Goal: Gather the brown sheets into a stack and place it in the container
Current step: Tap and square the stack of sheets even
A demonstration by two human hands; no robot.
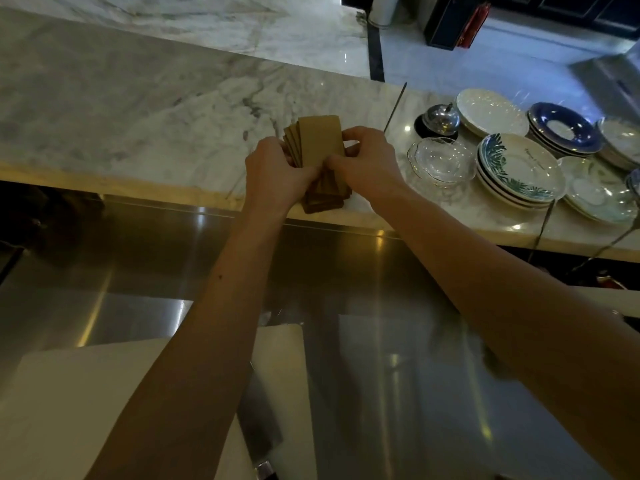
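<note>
Several brown sheets are bunched together over the marble counter, fanned unevenly, with the top ones tilted up and away from me. My left hand grips the bunch from the left side. My right hand closes on it from the right, thumb on the lower edge. More brown sheets lie in a low pile beneath my hands at the counter's near edge. I see no container for the sheets.
Stacks of plates and a glass dish crowd the counter to the right, with a silver bell behind them. Below the counter lies a steel worktop with white cutting boards at the near left.
</note>
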